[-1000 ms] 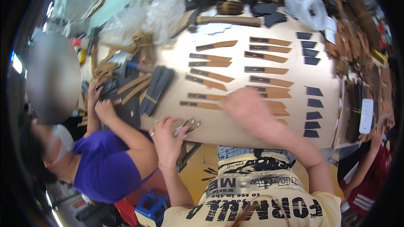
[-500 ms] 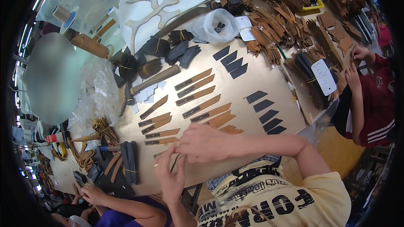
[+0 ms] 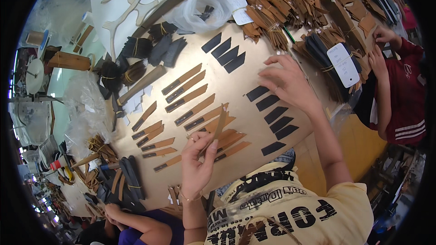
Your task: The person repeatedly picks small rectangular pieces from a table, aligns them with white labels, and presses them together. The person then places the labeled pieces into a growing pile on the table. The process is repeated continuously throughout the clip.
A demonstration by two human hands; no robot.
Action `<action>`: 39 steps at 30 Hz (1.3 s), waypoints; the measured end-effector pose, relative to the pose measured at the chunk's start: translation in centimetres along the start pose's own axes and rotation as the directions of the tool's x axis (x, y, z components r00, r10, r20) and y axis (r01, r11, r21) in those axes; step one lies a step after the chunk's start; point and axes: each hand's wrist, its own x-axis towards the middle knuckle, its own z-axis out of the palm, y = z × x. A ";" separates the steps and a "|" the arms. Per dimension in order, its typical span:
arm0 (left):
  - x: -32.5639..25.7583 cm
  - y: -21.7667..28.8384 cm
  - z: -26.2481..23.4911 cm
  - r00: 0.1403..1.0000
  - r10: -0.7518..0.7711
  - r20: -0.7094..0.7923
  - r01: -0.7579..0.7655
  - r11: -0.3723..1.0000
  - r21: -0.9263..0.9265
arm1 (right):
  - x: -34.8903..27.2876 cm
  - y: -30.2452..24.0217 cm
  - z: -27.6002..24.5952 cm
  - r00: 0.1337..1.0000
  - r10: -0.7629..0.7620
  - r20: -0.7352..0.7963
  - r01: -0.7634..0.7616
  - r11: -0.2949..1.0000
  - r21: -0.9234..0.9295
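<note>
A brown leather strip (image 3: 220,124) stands up tilted from my left hand (image 3: 198,161), its lower end pinched between thumb and fingers. Reaching over the right part of the table, my right hand (image 3: 288,84) has its fingers apart and slightly bent, with nothing visible in them. Just below its fingertips lies a column of slanted black pieces (image 3: 269,103). Another group of black pieces (image 3: 228,53) is farther back. Brown strips with dark ends (image 3: 187,97) lie in rows left of centre, and some sit partly behind my left hand and the strip.
A wooden-handled hammer (image 3: 143,83) and dark bristle brushes lie at the left back, near a clear plastic bag (image 3: 211,11). Bundled brown leather pieces (image 3: 272,13) and a tagged black bundle (image 3: 320,52) line the right. Co-workers' hands (image 3: 379,47) show at the right and lower left.
My right hand has left my left hand and moved right and away to the black pieces. The left hand now holds the brown strip raised. The whole view has shifted a little.
</note>
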 end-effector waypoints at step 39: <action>8.8 0.1 2.9 0.998 -0.065 -0.008 0.065 0.997 0.032 | 3.4 -2.5 2.9 0.949 -0.248 0.195 0.268 0.959 -0.086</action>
